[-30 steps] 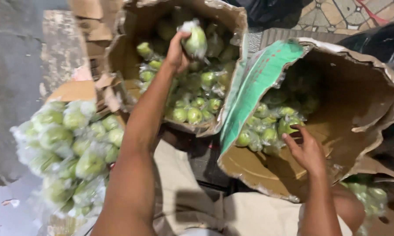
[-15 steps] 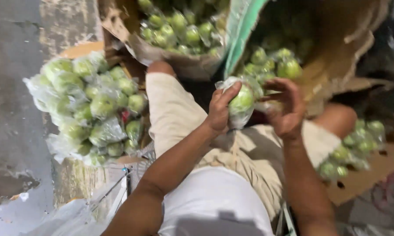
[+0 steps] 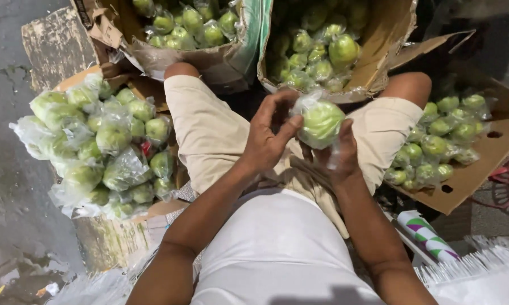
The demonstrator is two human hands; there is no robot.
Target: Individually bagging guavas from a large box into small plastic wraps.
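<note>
Left hand: fingers pinching the plastic at the top of the wrapped fruit.
Right hand: cupped under it, gripping.
Done: pile of wrapped fruit at left — more remains in the far boxes.

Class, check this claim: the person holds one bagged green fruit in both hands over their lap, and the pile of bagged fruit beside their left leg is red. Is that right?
Not quite. The head view shows the pile beside the left leg is green, not red. The rest stands: the left hand and right hand hold one bagged green fruit over the lap.
</note>
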